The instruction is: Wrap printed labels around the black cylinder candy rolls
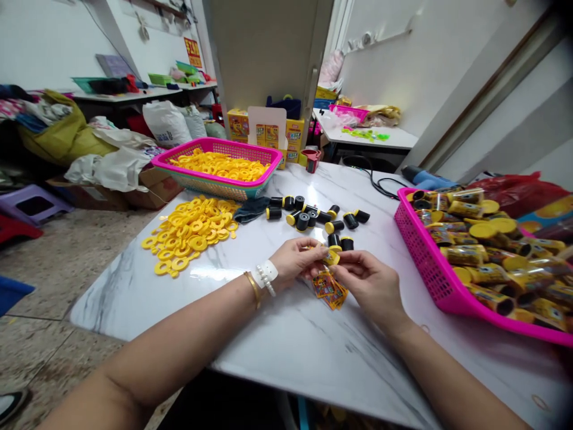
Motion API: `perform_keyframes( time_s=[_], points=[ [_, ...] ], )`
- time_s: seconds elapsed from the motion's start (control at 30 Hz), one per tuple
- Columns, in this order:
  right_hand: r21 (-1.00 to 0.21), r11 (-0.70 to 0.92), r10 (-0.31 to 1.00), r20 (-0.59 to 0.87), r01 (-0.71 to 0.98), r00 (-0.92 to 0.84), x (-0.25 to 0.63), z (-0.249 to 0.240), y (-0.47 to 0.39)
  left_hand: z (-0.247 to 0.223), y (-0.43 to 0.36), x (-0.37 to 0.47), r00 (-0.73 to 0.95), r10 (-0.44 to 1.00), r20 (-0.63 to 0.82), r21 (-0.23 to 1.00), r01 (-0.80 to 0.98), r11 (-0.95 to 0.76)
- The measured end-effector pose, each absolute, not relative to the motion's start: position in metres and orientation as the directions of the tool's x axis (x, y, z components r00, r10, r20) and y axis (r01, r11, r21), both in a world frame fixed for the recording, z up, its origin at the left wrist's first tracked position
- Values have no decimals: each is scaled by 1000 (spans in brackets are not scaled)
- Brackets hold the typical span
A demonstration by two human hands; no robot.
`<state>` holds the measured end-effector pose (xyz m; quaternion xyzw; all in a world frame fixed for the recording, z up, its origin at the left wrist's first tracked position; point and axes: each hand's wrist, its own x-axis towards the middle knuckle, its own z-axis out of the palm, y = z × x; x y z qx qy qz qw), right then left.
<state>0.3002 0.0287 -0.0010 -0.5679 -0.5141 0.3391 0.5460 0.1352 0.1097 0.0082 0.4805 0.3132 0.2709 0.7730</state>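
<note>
My left hand (292, 260), with a bracelet and a bangle at the wrist, pinches a small yellow printed piece (331, 257). My right hand (370, 284) has its thumb and fingertips closed at the other side of that piece. Whether it is a label or a card, I cannot tell. Just below the fingers lie several colourful printed labels (330, 289), fanned in a small pile. Beyond the hands, black cylinders with yellow ends (335, 226) are scattered over the marble-patterned table (268, 334).
Yellow rings (192, 230) are heaped at the left, before a pink basket (215, 143) holding more. A dark cloth (253, 210) lies beside the heap. At right stands a pink basket (425, 269) of labelled tubes. A red tape dispenser (311, 160) and yellow boxes (293, 140) are at the back.
</note>
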Motion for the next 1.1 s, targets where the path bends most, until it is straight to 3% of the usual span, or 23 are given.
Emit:
perform_keyframes(
  time_s=[0.1,0.23,0.4,0.53,0.67,0.73,0.8,0.9,0.97,1.03,1.1],
  points=[
    [-997,60,969,71,51,238,298,4,28,8,111,134,689,705,-169,937,-109,331],
    [-989,142,967,147,39,206,298,9,26,11,112,132,738,666,-114,954,-106,280],
    [-996,54,990,45,-68,135,302,13,28,14,113,131,753,657,11,979,-141,145],
    [-992,105,991,111,-70,-78,314,12,33,12,111,131,807,587,-61,953,-129,275],
    [-975,221,967,223,-27,-122,336,24,31,15,111,129,877,473,-81,949,-77,305],
    [-973,230,940,225,-11,-258,345,38,25,17,114,127,850,521,-79,987,-6,158],
    [-977,208,822,146,51,-550,346,52,17,17,116,127,775,631,-27,979,148,-140],
    [-959,207,441,-83,192,-893,326,62,-1,13,113,129,713,698,75,718,447,-533],
    [-899,304,273,-234,314,-933,304,59,-15,9,107,132,717,694,67,558,550,-622],
    [-777,447,264,-360,444,-895,288,54,-26,5,102,135,731,681,48,505,570,-648],
    [-719,500,299,-379,483,-875,282,49,-29,2,101,137,744,665,66,519,544,-659]
  ],
)
